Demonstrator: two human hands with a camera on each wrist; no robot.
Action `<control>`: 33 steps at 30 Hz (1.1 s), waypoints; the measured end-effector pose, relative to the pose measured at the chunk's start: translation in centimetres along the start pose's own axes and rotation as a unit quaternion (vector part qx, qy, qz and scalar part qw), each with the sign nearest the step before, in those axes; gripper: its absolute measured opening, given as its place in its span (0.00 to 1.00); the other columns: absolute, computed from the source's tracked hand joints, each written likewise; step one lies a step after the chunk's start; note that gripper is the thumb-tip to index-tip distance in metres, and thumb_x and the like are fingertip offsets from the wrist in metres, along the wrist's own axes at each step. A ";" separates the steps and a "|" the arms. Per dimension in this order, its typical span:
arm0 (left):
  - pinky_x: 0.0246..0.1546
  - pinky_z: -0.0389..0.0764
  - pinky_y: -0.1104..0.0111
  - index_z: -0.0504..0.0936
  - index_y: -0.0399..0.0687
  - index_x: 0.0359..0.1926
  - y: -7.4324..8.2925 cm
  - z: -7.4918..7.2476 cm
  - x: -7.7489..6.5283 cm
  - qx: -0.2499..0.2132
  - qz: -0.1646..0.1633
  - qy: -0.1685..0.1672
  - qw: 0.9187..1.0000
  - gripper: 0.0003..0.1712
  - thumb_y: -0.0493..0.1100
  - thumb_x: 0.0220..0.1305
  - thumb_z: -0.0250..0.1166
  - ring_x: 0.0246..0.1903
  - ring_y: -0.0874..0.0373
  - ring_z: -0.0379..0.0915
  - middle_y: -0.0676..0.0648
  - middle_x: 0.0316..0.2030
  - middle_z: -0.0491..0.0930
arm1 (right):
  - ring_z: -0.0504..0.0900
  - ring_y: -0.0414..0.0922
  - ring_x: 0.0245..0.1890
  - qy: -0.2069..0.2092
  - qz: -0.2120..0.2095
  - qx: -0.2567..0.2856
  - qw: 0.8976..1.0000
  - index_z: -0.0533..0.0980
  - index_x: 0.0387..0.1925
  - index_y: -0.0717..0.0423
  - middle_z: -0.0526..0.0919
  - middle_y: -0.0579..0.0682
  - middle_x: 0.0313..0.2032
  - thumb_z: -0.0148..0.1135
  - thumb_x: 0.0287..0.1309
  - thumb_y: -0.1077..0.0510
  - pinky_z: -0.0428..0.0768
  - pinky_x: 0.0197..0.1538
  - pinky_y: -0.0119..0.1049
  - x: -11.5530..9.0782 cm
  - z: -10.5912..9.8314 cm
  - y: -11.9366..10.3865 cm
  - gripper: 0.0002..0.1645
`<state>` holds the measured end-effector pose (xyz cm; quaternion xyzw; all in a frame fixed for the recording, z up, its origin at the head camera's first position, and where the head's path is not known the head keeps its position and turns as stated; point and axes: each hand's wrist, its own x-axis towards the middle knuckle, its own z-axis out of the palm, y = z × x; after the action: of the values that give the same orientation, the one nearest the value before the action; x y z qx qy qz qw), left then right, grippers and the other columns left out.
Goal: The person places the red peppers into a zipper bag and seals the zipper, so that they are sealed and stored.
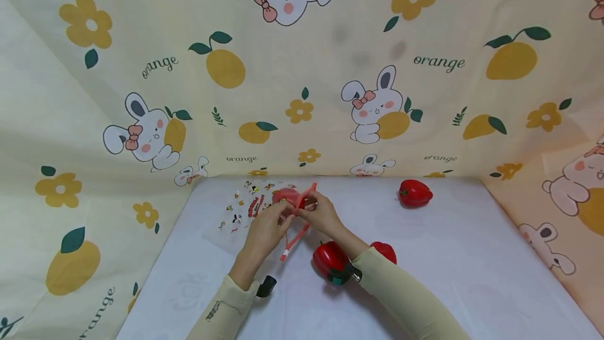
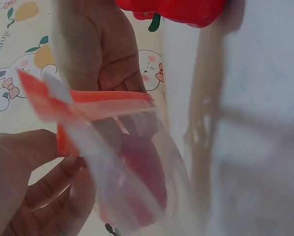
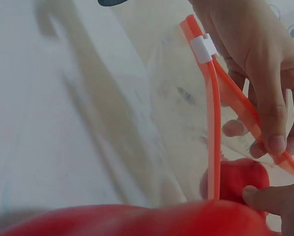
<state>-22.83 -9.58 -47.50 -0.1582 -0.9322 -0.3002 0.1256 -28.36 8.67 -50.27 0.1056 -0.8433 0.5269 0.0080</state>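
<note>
A clear zip bag (image 1: pixel 243 214) with an orange edge, a white slider (image 3: pixel 203 48) and cartoon prints lies toward the back left of the table. My left hand (image 1: pixel 269 227) pinches the orange edge (image 3: pixel 243 105) between thumb and fingers, and the mouth stands apart. Through the mouth reaches my right hand (image 1: pixel 324 216). It holds a red bell pepper (image 3: pixel 235 179), its thumb on the pepper's side. This pepper shows through the clear film in the left wrist view, where the right fingertips are partly hidden.
One red bell pepper (image 1: pixel 329 257) lies close beside the right forearm, and another (image 1: pixel 384 251) is partly covered by that sleeve. A further red pepper (image 1: pixel 414 193) sits at the back right. Printed cloth (image 1: pixel 321 135) walls the white table (image 1: pixel 453 256) at the back and sides.
</note>
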 end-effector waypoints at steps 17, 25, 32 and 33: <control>0.43 0.86 0.60 0.84 0.53 0.45 -0.8 0.7 0.4 -0.022 -0.032 -0.024 0.999 0.07 0.41 0.70 0.74 0.38 0.57 0.81 0.52 0.40 0.86 | 0.90 0.56 0.50 -0.011 -0.006 -0.002 1.000 0.83 0.52 0.64 0.89 0.59 0.49 0.72 0.67 0.64 0.89 0.51 0.46 -1.6 -1.6 -0.5 0.15; 0.41 0.85 0.62 0.85 0.51 0.47 -1.0 0.8 0.4 -0.038 -0.065 -0.035 0.997 0.08 0.43 0.71 0.74 0.36 0.57 0.77 0.52 0.38 0.84 | 0.89 0.52 0.49 -0.018 0.001 -0.018 1.000 0.82 0.56 0.62 0.88 0.55 0.50 0.73 0.68 0.62 0.88 0.53 0.46 -3.7 -3.4 -0.7 0.18; 0.39 0.82 0.65 0.85 0.52 0.45 -1.3 1.0 0.4 -0.040 -0.060 -0.029 0.997 0.06 0.43 0.71 0.74 0.35 0.59 0.75 0.54 0.36 0.82 | 0.87 0.50 0.53 -0.026 0.012 -0.050 0.998 0.81 0.61 0.53 0.88 0.51 0.53 0.74 0.68 0.56 0.85 0.59 0.50 -5.8 -5.0 -0.7 0.22; 0.39 0.81 0.65 0.85 0.52 0.44 -1.3 1.0 0.4 -0.040 -0.058 -0.029 0.997 0.05 0.43 0.72 0.74 0.35 0.60 0.75 0.54 0.36 0.82 | 0.86 0.51 0.54 -0.026 0.011 -0.053 0.998 0.81 0.61 0.53 0.88 0.52 0.54 0.74 0.68 0.55 0.85 0.60 0.50 -6.1 -5.3 -0.6 0.23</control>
<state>-23.86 -9.92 -48.83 -0.1175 -0.9302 -0.3395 0.0749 -22.79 14.14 -48.13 0.1093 -0.8709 0.4789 -0.0148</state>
